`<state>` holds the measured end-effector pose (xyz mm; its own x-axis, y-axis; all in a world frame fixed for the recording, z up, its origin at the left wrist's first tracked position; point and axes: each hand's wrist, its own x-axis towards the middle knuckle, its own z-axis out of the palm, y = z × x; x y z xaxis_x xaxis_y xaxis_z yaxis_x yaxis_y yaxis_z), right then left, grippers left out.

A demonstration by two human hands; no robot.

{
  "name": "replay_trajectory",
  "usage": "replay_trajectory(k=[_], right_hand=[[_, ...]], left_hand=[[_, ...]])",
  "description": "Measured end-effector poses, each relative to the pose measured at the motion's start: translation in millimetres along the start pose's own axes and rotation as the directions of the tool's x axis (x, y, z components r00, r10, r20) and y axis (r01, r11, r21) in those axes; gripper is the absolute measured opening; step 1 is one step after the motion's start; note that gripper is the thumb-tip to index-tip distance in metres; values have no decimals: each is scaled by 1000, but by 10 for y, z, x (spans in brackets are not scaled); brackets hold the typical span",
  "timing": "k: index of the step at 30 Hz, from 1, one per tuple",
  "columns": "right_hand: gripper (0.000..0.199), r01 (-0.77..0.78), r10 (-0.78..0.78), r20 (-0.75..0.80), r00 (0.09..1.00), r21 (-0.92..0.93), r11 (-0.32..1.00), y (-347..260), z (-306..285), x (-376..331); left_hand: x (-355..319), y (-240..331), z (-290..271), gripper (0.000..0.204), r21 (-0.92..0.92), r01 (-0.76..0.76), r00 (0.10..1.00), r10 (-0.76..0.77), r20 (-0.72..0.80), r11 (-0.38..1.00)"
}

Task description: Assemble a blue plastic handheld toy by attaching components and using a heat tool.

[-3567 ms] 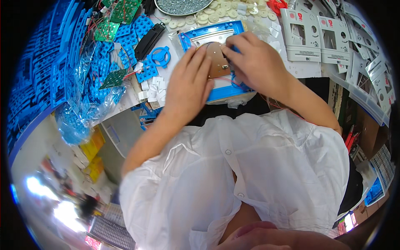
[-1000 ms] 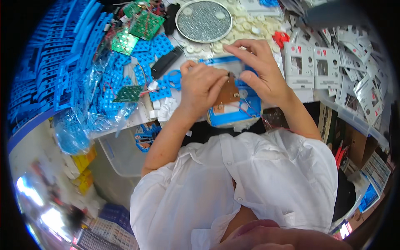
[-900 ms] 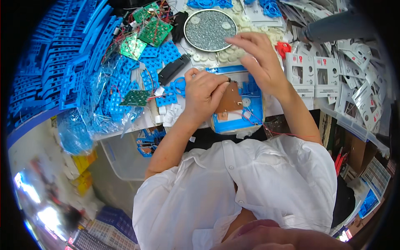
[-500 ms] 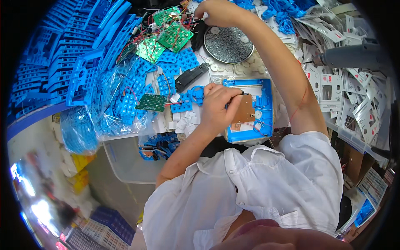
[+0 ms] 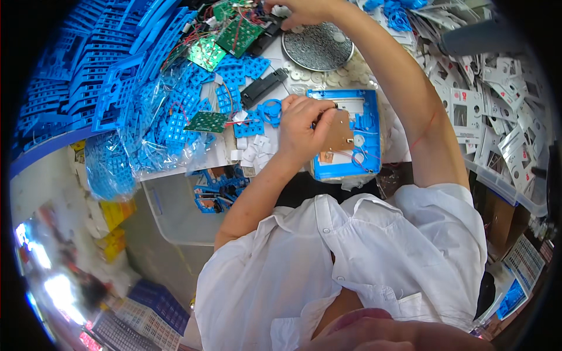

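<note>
My left hand is closed on the left edge of a brown circuit board, fingers over its upper corner and thumb near its face. The board lies tilted over an open blue plastic casing, with thin red wires running to one side. At the top edge my right hand is partly cut off; thumb and fingers close around the end of a long black plastic housing. A similar black housing lies nearer, beside a blue ring-shaped part.
Green circuit boards with tangled wires and blue keypads in plastic lie left. A round speckled disc sits beyond the casing. Stacked blue casings fill the far left; white printed panels and a grey tool are right.
My right hand has shifted slightly, and the black housing by it has swung left into plainer sight. My left hand still grips the brown board. The whole view has moved a little.
</note>
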<state>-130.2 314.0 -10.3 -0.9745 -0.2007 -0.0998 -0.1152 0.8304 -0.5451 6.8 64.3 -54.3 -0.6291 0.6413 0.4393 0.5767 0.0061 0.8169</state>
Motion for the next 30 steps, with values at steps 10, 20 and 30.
replay_trajectory(k=[10, 20, 30], right_hand=[[40, -113, 124, -440, 889, 52, 992, -763, 3, -1502], [39, -30, 686, -381, 620, 862, 506, -972, 960, -3199], [30, -380, 515, -128, 848, 531, 757, -992, 689, -2787]], left_hand=[[-8, 34, -26, 6, 100, -64, 997, 59, 45, 993], [38, 95, -55, 9, 96, -148, 986, 140, 87, 984], [104, 68, -240, 9, 139, -119, 981, 94, 171, 983]])
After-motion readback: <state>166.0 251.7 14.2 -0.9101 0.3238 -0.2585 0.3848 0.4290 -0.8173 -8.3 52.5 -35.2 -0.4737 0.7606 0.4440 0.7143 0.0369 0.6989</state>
